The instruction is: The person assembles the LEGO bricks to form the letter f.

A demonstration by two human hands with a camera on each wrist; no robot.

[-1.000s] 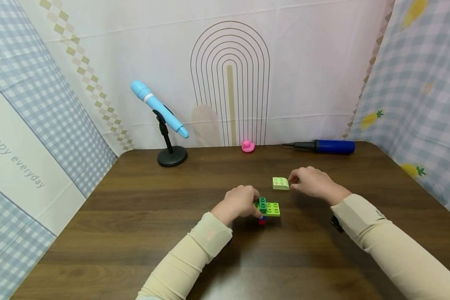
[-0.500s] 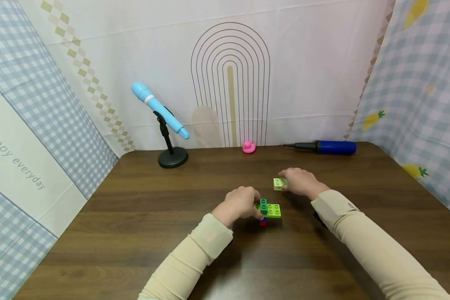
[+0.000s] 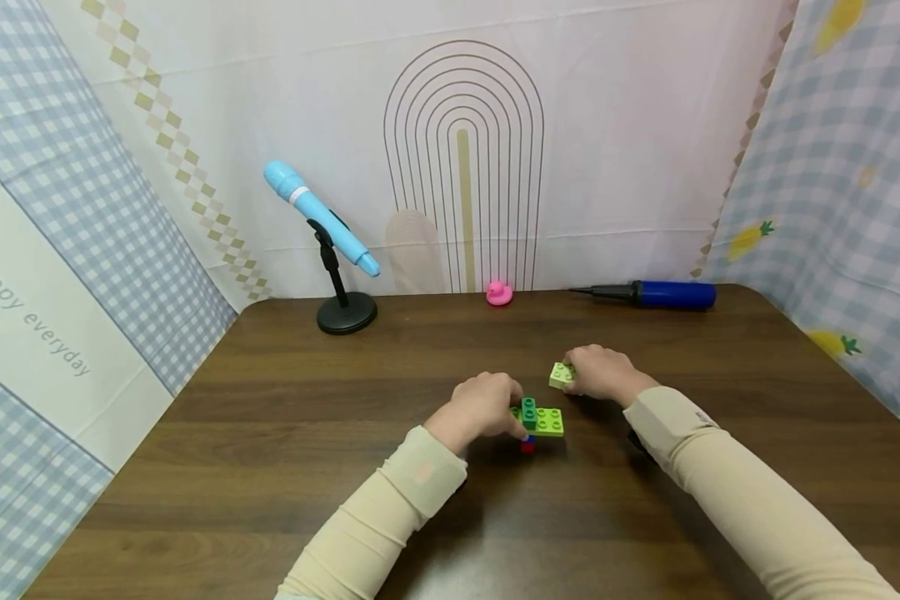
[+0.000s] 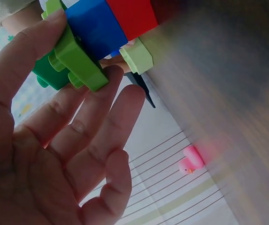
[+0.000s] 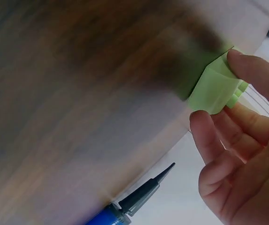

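Observation:
Near the middle of the table, my left hand (image 3: 482,404) holds a small stack of toy building bricks by its left end. A lime-green brick (image 3: 549,422) spans the stack, with a dark green brick (image 3: 528,413) on top. Beneath it sit a blue brick (image 4: 94,28) and a red brick (image 4: 134,16), clearest in the left wrist view. Farther back and to the right, my right hand (image 3: 602,371) pinches a pale green brick (image 5: 214,86) between thumb and fingers. Whether that brick's underside touches the table I cannot tell. The two hands stay apart.
Along the back edge of the brown table (image 3: 285,475) lie a pink toy duck (image 3: 498,293) and a blue hand pump (image 3: 673,294) with a black nozzle. At back left, a light-blue microphone (image 3: 318,215) rests on a black stand (image 3: 347,313). Printed cloth (image 3: 615,142) hangs behind.
My right hand has moved left onto the pale green brick and now grips it; the brick has turned and shifted slightly nearer. The left hand and its stack hold almost the same place.

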